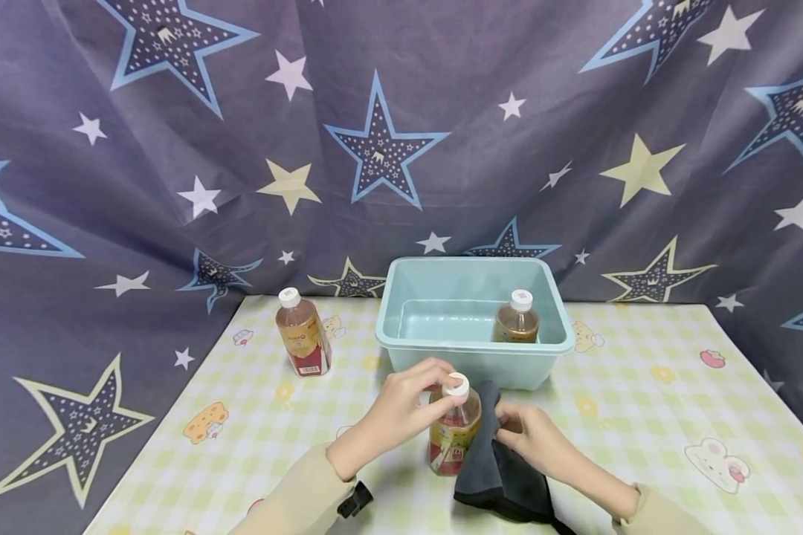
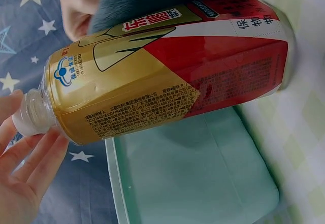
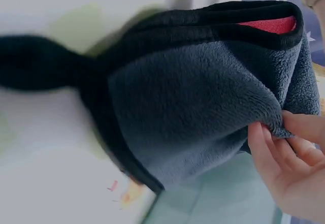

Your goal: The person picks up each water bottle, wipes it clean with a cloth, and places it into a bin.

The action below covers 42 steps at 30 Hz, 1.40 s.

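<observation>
My left hand grips the white cap of a plastic drink bottle with a gold and red label. Upright, the bottle stands at the table's middle, just in front of the light blue bin. Against its right side lies a dark grey plush cloth, folded, with black edging and a black strap. Thumb and fingers of my right hand pinch the cloth's edge. Red lining shows inside its fold in the right wrist view.
The light blue bin stands at the back of the table and holds one similar bottle at its right end. Another such bottle stands back left. A checked cloth covers the table, and a starry curtain hangs behind it.
</observation>
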Tool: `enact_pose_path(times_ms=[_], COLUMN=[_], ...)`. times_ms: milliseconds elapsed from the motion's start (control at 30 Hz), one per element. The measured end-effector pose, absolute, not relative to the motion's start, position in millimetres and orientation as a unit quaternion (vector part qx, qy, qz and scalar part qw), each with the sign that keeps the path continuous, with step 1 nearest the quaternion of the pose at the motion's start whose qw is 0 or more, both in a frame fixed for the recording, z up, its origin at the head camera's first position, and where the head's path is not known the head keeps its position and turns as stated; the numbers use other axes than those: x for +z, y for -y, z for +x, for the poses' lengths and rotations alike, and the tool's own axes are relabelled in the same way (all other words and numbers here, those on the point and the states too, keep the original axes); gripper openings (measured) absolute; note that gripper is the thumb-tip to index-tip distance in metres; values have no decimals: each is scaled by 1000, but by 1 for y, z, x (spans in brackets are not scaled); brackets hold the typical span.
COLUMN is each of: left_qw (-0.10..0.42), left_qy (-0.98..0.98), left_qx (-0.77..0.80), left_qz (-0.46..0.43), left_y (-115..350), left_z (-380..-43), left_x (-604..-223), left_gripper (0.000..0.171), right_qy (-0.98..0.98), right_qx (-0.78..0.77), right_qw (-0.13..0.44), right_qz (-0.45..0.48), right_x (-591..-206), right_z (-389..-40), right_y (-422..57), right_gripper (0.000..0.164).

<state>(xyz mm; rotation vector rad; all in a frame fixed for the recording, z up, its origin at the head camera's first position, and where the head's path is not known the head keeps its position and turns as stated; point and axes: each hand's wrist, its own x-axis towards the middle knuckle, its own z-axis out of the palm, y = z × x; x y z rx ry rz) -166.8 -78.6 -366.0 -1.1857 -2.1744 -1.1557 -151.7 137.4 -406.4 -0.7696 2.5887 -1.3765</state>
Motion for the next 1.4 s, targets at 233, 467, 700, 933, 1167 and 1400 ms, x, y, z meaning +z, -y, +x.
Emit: enact_pose_path(times_ms=[233,467,700,933,1167,1400], left_qw=[217,217,213,214,213,218], left_qy=[775,778,777,776,774,773], left_qx=[-403,-403,-407,-404,-406,-398], left_qz=[-435,-430,-431,-434,-438,-443], left_y=[79,79,78,79,79,80], left_z=[-169,-169,-168,-168,-168,-169], left_x=[-367,-366,-366,-365,-364,-365], left_gripper=[8,9,8,8,7,6], right_qy=[-849,-856,-851,-857,-866,-851], right_qx=[-468,-460,-467,-450,-429,-448], right_qw=[44,18,22,26,33,46], right_qz=[-241,-237,-240,-250,-255,-270], right_x=[-388,-383,-380,-383,-392,-403], right_z=[-149,-149,-150,-153,-157,-159], right_y=[-139,-140,-140,-139,-137,-136], right_gripper=[8,9,7,10,19,20])
